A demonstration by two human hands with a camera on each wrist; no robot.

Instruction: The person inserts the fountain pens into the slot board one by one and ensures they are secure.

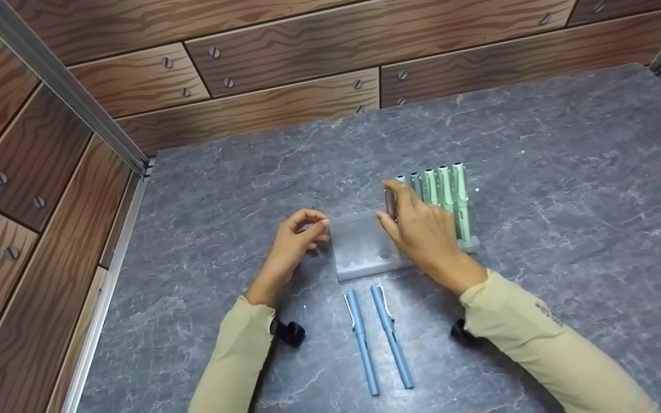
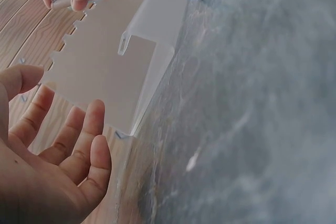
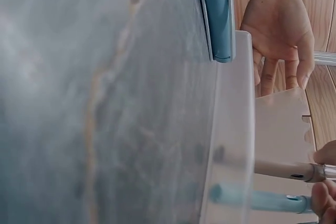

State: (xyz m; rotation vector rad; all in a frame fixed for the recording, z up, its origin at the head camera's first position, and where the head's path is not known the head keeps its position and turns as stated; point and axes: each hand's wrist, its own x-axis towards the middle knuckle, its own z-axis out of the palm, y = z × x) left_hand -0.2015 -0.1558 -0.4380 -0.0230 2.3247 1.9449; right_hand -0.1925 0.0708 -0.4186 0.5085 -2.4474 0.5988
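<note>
A frosted translucent pen stand (image 1: 359, 244) with a notched top edge lies in front of both hands. My left hand (image 1: 293, 238) pinches its upper left corner between thumb and index finger, the other fingers loosely spread. A pinkish-brown pen (image 3: 278, 169) leans on the stand, its lower end at the front ledge. The fingertips of my right hand (image 1: 425, 232) pinch this pen near its top. Beside it in the right wrist view stands a light blue pen (image 3: 262, 200). A dark teal pen (image 1: 416, 182) and several pale green pens (image 1: 461, 198) fill the stand's right side, partly hidden by my right hand.
Two blue pens with metal clips, a left one (image 1: 362, 338) and a right one (image 1: 392, 335), lie on the grey marbled table (image 1: 221, 189) in front of the stand. Wood-patterned panels (image 1: 284, 63) border the back and left. A metal post (image 1: 72, 92) rises at the left corner.
</note>
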